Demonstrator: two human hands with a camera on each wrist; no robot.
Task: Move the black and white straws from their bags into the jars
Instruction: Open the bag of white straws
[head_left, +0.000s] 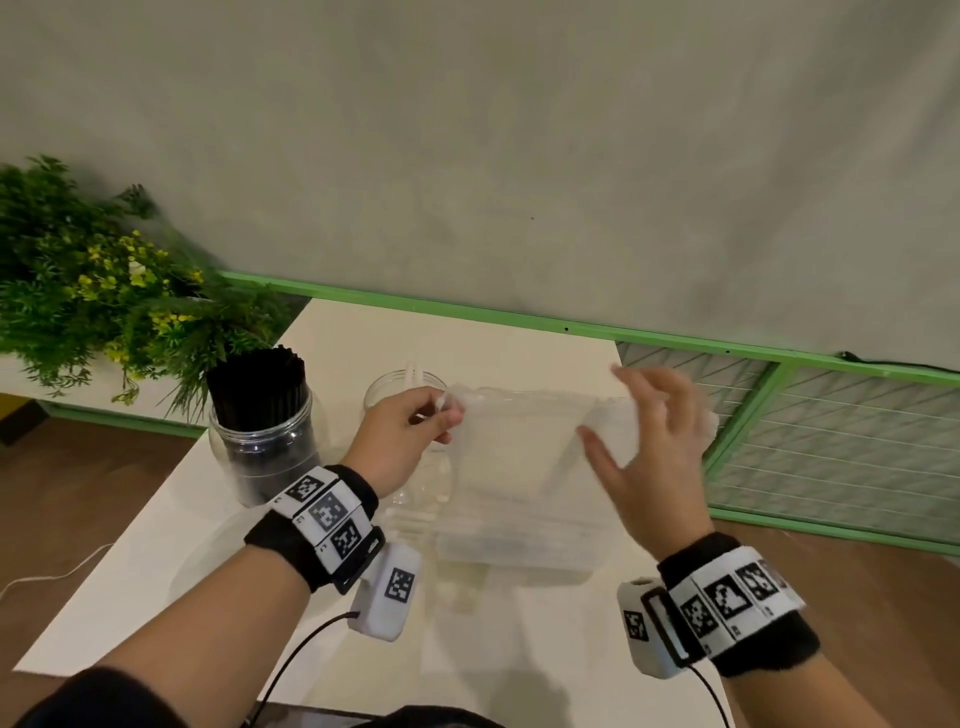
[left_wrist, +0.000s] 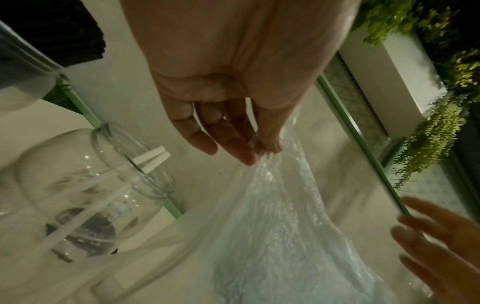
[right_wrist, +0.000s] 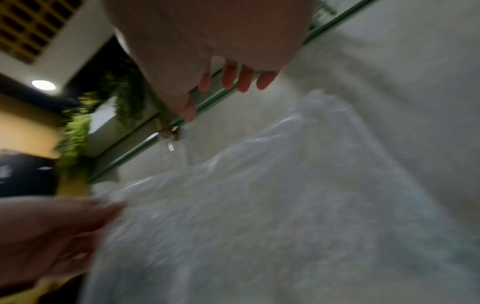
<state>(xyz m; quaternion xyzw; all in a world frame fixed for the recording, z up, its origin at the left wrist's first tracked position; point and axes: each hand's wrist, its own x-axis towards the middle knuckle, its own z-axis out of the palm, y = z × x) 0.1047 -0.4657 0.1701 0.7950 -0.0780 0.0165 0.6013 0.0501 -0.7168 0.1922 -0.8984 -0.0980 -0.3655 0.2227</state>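
The left hand (head_left: 400, 436) pinches the plastic bag's (head_left: 519, 467) corner beside the near-empty jar (left_wrist: 103, 185); the right hand (head_left: 649, 452), fingers spread and blurred, reaches its other top corner, nearer.

A grey wall (head_left: 519, 130) fills the far side, edged below by a green rail (head_left: 467, 310). A white table (head_left: 156, 571) stands on a brown floor (head_left: 78, 493). Far left, a leafy plant (head_left: 93, 280) with yellow flowers. Right, a green-framed mesh panel (head_left: 841, 441). A round ceiling light (right_wrist: 43, 85) glows.
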